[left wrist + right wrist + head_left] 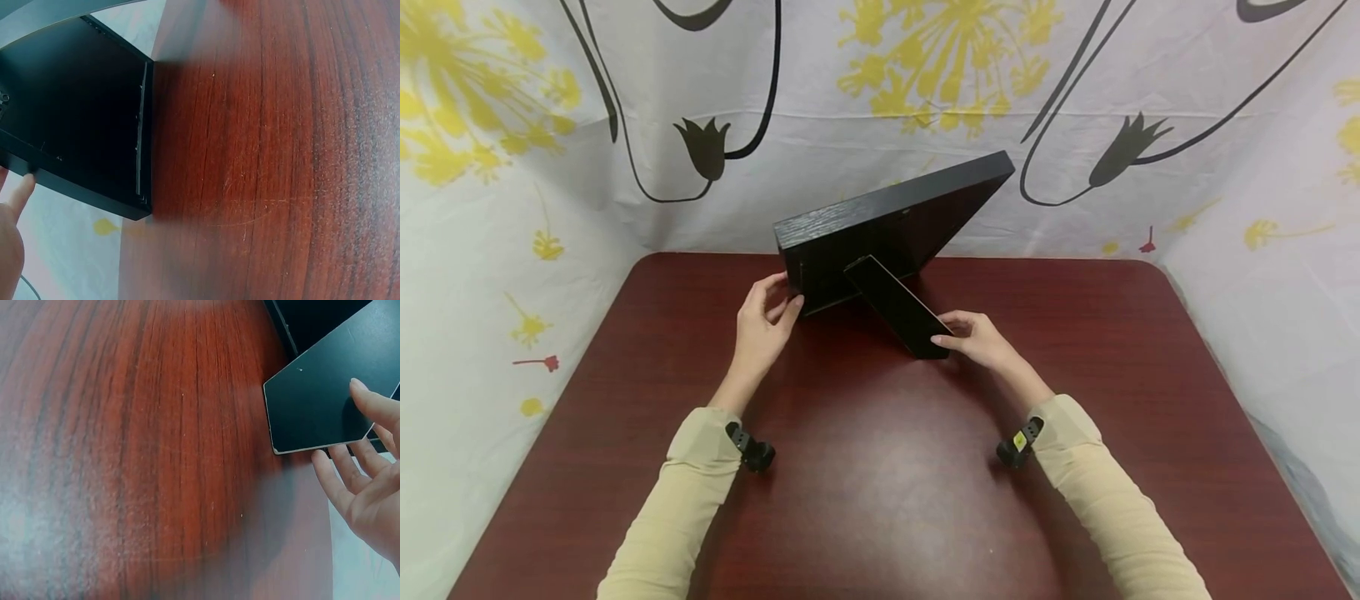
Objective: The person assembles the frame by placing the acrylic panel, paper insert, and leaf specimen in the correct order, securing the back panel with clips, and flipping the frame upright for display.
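A black picture frame (895,225) stands tilted at the back of the table, its back side facing me. From the middle of that back a flat black support leg (898,312) slants down towards the tabletop. My left hand (763,321) holds the frame's left edge near the bottom; only part of this hand (11,231) shows in the left wrist view. Near the leg's lower end, my right hand (973,340) pinches it, with the thumb on its face and the fingers behind its edge, as the right wrist view shows. The frame's front is hidden.
The dark red wood-grain table (880,483) has rounded back corners. A white cloth (1262,250) with yellow and grey flower prints hangs behind and beside it. Black camera straps (752,447) sit on both wrists over the light sleeves.
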Action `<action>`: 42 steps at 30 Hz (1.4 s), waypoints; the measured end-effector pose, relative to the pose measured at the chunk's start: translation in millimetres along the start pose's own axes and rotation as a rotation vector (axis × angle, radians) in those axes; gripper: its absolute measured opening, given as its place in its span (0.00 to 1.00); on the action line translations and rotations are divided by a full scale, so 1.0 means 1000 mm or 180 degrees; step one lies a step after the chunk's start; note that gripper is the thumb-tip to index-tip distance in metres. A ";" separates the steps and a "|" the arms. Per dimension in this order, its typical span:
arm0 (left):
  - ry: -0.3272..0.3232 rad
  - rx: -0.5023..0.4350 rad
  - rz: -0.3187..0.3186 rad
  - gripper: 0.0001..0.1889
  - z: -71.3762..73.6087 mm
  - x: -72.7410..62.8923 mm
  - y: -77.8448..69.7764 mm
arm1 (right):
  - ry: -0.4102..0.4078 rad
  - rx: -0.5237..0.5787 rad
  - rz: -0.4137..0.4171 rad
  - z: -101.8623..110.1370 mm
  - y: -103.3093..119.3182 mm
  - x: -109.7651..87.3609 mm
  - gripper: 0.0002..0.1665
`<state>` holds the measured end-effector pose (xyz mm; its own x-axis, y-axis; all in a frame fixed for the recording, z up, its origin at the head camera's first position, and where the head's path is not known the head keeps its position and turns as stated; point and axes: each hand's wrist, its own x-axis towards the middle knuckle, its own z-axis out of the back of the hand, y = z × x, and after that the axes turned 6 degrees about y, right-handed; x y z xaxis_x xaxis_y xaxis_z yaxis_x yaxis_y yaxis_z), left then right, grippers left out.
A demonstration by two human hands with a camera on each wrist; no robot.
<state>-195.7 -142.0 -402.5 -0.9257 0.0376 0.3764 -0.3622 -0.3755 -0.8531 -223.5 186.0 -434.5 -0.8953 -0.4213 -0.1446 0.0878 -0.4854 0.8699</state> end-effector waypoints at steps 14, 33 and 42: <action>0.0160 0.0089 0.0359 0.28 0.005 -0.004 0.014 | -0.0183 0.0414 -0.0062 0.007 -0.008 -0.005 0.32; 0.0467 0.0257 0.0557 0.30 0.005 -0.001 0.017 | -0.0770 0.1014 0.0006 0.024 0.032 0.016 0.35; 0.0468 0.0340 0.0439 0.28 0.002 0.005 0.008 | -0.0998 0.1270 0.0048 0.030 0.059 0.024 0.40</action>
<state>-202.8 -146.5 -406.6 -0.9744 0.1106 0.1955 -0.2247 -0.4822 -0.8468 -253.1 170.5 -372.7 -0.9886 -0.1461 -0.0355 -0.0172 -0.1246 0.9921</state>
